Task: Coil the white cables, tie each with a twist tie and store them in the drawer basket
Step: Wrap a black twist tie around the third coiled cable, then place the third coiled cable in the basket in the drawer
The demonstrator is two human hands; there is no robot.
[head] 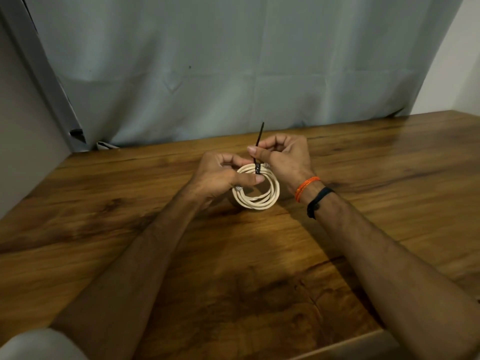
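Note:
A white cable (262, 200) is wound into a round coil and held just above the wooden table (233, 255). My left hand (220, 175) grips the coil's left side, thumb laid across its middle. A black twist tie (258, 152) is wrapped round the coil's top strands, and its free end sticks up. My right hand (283, 154) pinches that free end just above the coil. A metal plug end of the cable shows under my left hand. No drawer basket is in view.
A pale grey-blue curtain (220, 74) hangs behind the table's far edge. A wall stands at the left, and the table's near edge runs along the bottom right. I wear an orange thread and a black band on the right wrist.

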